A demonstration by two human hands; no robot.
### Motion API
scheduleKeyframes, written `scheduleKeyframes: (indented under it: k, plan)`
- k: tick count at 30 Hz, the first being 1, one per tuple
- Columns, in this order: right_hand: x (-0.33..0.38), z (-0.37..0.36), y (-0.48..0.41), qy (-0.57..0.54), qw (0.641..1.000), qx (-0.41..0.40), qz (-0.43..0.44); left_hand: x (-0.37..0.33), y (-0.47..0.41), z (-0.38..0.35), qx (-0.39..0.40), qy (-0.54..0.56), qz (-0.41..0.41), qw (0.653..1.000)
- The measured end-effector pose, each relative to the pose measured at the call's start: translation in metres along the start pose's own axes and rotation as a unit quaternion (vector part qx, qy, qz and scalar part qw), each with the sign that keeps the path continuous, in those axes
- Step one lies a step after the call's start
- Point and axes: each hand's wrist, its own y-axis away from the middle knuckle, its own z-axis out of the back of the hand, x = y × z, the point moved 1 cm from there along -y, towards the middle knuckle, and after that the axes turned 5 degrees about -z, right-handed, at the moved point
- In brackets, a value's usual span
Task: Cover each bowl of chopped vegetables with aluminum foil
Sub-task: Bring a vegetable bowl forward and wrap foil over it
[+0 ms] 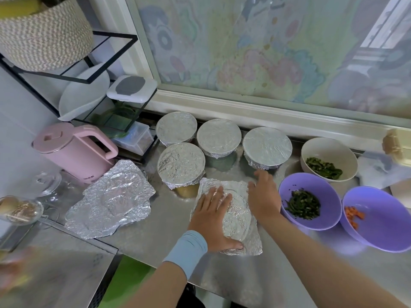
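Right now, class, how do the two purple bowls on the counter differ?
The left purple bowl holds a heap of chopped dark greens; the right purple bowl holds only a few orange pieces. The left purple bowl sits close beside the right hand; the right purple bowl sits farther from it. Both are purple and uncovered.

Foil sheet (238, 213) hides, perhaps, a bowl; beige box (398, 145) cut off.
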Motion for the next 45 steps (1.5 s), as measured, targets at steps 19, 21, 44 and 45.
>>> scheduleKeyframes:
  k: [19, 21, 44, 45]
  plan:
    - [-0.012, -0.022, 0.011, -0.12, 0.963, 0.22, 0.097, 0.024, -0.019, 0.009, -0.163, 0.276, 0.115, 0.94]
    - [-0.011, -0.024, 0.007, -0.122, 0.963, 0.221, 0.091, 0.025, -0.021, 0.01, -0.157, 0.258, 0.121, 0.946]
    - [-0.03, -0.011, 0.046, 0.067, 0.911, 0.121, 0.389, 0.045, -0.004, 0.011, -0.005, 0.069, -0.089, 0.994]
    - [-0.031, -0.009, 0.045, 0.089, 0.899, 0.128, 0.409, 0.047, -0.003, 0.014, 0.017, 0.043, -0.097, 0.994]
